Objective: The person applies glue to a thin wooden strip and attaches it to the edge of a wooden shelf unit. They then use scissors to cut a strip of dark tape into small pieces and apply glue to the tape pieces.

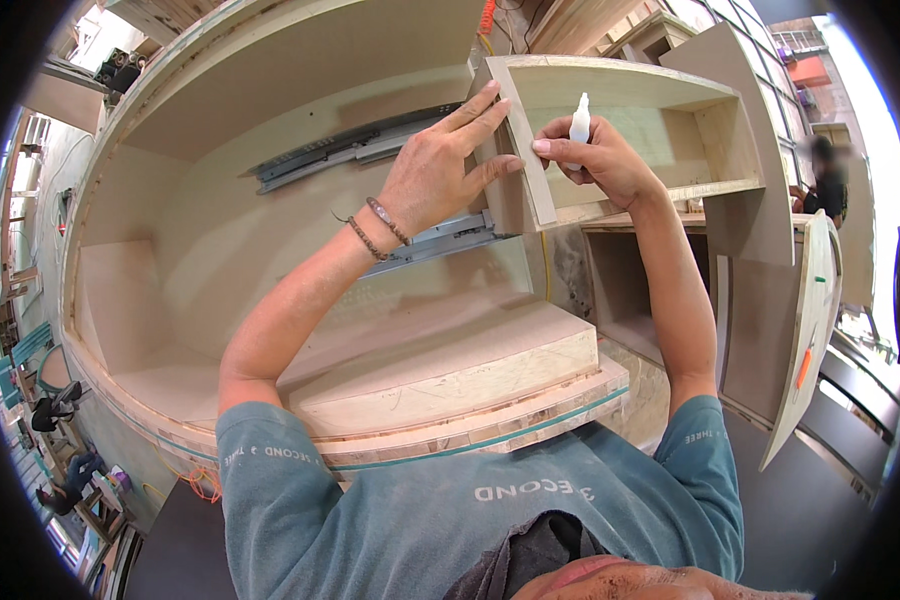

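Note:
A small white squeeze bottle with a pointed nozzle (pixel 580 120) stands upright in my right hand (pixel 615 168), whose fingers are wrapped round it. Just left of it, my left hand (pixel 435 165) has its fingers stretched out and its fingertips resting on a pale wooden strip (pixel 526 145). That strip runs along the near-left end of an open wooden drawer box (pixel 625 68). Beneath my left hand and forearm lie metal drawer slides (pixel 345 145) inside a large cabinet (pixel 195 205). A beaded bracelet circles my left wrist. What the bottle contains cannot be made out.
A low plywood box (pixel 450 385) sits at the cabinet's near side, close to my body. Right of it stands another cabinet (pixel 645 285). An orange-handled tool (pixel 804 368) rests against a panel. Another person (pixel 827 180) is in the right background. An orange coiled hose (pixel 487 15) hangs at the top.

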Demonstrator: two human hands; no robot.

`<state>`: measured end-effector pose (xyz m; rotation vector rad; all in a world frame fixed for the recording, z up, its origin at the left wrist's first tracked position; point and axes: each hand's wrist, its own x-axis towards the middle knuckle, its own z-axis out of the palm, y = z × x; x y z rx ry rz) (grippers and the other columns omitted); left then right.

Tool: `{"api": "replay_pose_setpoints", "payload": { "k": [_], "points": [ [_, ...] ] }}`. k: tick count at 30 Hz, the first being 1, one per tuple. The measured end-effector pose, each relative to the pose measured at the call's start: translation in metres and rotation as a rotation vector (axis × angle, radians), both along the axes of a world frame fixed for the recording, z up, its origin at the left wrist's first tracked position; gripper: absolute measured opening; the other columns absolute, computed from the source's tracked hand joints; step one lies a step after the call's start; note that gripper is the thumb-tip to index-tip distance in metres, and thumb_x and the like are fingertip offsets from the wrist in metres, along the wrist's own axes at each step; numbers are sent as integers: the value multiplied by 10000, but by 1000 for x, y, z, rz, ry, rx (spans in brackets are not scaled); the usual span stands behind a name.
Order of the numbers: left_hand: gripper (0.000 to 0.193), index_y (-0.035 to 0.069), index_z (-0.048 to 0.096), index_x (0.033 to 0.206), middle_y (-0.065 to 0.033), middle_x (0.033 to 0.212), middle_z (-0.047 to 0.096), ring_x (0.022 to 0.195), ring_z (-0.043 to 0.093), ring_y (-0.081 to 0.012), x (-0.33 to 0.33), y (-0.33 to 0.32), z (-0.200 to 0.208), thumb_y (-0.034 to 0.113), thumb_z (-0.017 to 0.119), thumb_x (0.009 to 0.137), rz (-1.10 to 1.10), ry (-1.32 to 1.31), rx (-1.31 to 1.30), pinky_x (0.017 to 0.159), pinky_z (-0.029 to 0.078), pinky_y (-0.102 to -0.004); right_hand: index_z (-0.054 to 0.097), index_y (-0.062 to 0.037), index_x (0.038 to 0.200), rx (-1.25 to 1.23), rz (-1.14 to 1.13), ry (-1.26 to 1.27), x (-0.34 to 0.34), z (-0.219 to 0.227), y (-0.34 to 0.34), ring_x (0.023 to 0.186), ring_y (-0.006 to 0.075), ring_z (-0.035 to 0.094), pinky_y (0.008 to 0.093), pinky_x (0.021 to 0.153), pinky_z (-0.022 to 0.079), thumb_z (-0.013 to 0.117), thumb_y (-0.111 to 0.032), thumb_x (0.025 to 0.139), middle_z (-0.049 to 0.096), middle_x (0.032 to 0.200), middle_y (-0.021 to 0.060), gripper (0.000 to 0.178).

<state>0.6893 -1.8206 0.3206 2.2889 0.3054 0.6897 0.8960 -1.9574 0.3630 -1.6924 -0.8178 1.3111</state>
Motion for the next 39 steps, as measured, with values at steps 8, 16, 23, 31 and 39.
{"api": "replay_pose_setpoints", "payload": {
  "k": [8,16,23,31,39],
  "points": [
    [683,23,625,1375,-151,1512,535,1288,606,-348,2,-2,-1,434,808,862,21,-26,36,1056,522,-427,748,-52,955,-5,6,-18,3,-3,-1,590,40,395,226,521,297,800,-275,879,695,813,2,241],
    [714,49,636,1376,-130,1498,557,1282,619,-323,2,-2,-2,486,818,841,38,20,75,1065,519,-432,751,-61,953,45,15,-45,0,-3,-4,566,34,381,220,506,280,803,-275,886,701,811,8,230],
    [736,55,626,1389,-122,1505,551,1289,613,-326,2,-2,0,499,818,835,29,41,75,1069,516,-431,754,-60,938,61,18,-36,0,-3,-4,554,35,388,221,495,285,808,-258,881,701,799,10,213],
    [796,24,614,1392,-130,1538,514,1219,653,-351,1,-1,-6,609,736,866,21,21,88,1003,544,-432,758,-58,946,44,23,-37,0,-1,-3,561,39,404,221,497,304,814,-260,876,697,788,11,221],
    [741,36,614,1394,-122,1516,538,1302,600,-335,0,-4,3,477,822,836,30,60,67,1075,509,-429,752,-54,933,63,21,-57,-2,-1,-5,573,39,431,217,503,326,814,-266,879,703,791,19,228]
  ]
}}
